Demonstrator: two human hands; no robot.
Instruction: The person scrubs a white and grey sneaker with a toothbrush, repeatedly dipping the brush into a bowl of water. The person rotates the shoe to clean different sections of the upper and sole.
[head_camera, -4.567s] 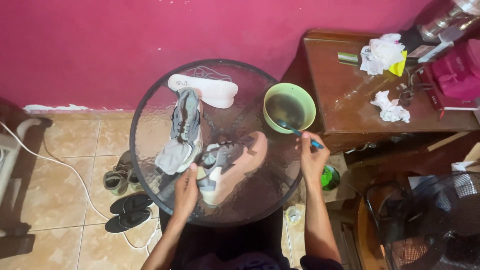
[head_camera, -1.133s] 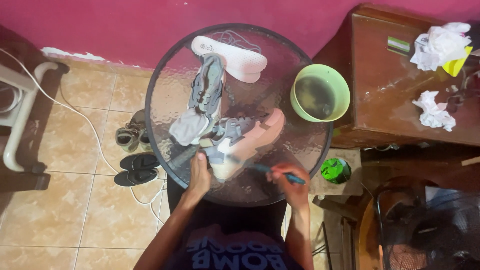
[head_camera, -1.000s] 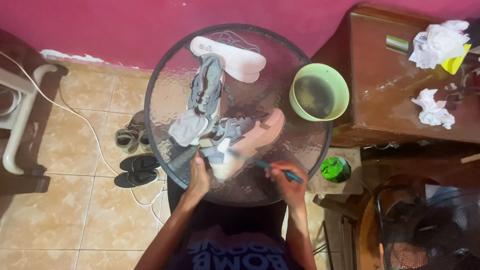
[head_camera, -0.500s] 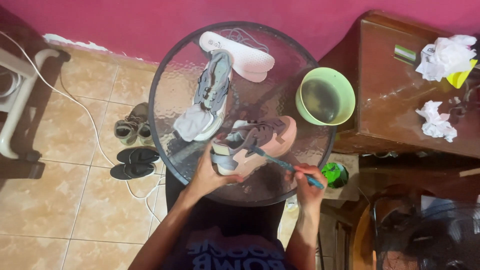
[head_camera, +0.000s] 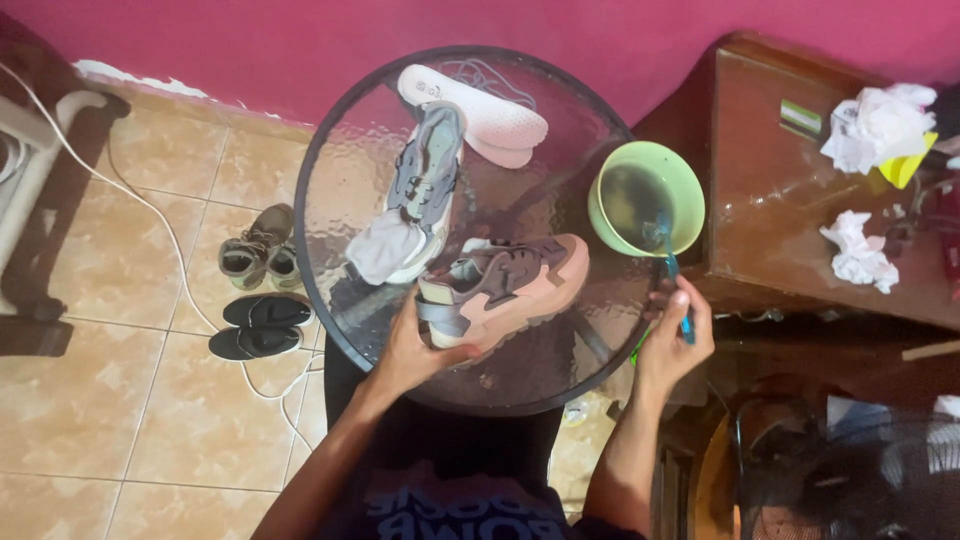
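The blue-handled brush (head_camera: 672, 268) has been lifted off the pink-soled grey sneaker (head_camera: 505, 288) and dipped into the green plastic bowl (head_camera: 646, 197), gripped by the right hand (head_camera: 672, 342). The sneaker is held steady on the round glass bench (head_camera: 340, 180) by the left hand (head_camera: 415, 345); scrubbing is paused for rewetting.

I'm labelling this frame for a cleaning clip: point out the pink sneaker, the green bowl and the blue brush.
Pink-soled grey sneaker (head_camera: 510, 285), head view, on its upper.
Round green plastic bowl (head_camera: 690, 195), head view, on its right rim.
Thin blue brush (head_camera: 672, 262), head view, on its handle.
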